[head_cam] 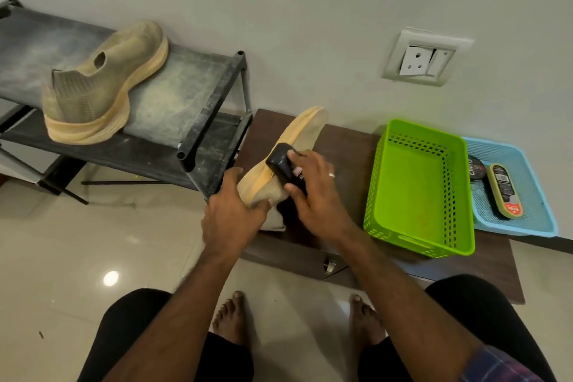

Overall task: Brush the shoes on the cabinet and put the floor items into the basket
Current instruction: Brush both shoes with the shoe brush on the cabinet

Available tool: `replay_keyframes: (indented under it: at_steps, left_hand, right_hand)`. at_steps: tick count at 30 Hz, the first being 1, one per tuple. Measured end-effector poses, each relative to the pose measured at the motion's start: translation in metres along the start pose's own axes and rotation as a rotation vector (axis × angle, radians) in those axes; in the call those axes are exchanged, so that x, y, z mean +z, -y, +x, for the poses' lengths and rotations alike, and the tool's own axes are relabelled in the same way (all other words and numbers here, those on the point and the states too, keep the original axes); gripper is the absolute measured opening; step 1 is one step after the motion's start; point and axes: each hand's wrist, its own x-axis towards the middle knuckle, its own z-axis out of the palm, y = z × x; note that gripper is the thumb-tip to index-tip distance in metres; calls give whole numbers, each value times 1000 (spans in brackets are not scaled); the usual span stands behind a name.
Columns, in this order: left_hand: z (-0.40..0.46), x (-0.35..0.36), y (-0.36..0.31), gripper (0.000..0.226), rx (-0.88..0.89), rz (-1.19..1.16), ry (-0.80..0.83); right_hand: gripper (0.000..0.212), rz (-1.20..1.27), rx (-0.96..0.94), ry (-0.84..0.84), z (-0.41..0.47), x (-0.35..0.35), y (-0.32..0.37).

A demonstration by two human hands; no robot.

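Note:
My left hand (231, 214) grips the heel end of a beige knit shoe (305, 130), held tilted with its pale sole up above the brown cabinet (347, 146). In my right hand (316, 192) is a black shoe brush (280, 161), pressed against the shoe's side near the sole. The matching beige shoe (105, 84) lies on the top shelf of the black rack (192, 90) at the left. An empty green basket (418, 189) stands on the cabinet to the right of my hands.
A blue tray (533, 220) beside the green basket holds a polish tin (476, 168) and a second brush (505, 191). A wall socket (424, 57) is above. Glossy floor tiles (93, 257) and my bare feet lie below.

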Motion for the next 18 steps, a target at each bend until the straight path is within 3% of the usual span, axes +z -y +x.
replay_keyframes:
  at_steps: [7, 11, 15, 18]
  left_hand:
    - [23, -6, -2, 51, 107, 107, 5]
    - [28, -6, 0, 52, 121, 77, -1]
    - [32, -13, 11, 52, 60, -83, 5]
    - [34, -16, 16, 52, 47, -137, 10]
  right_hand:
    - [54, -75, -10, 90, 3, 13, -10]
    - [57, -50, 114, -45, 40, 16, -30]
    - [54, -51, 536, -106, 80, 12, -51]
    - [51, 8, 437, -241, 74, -2, -46]
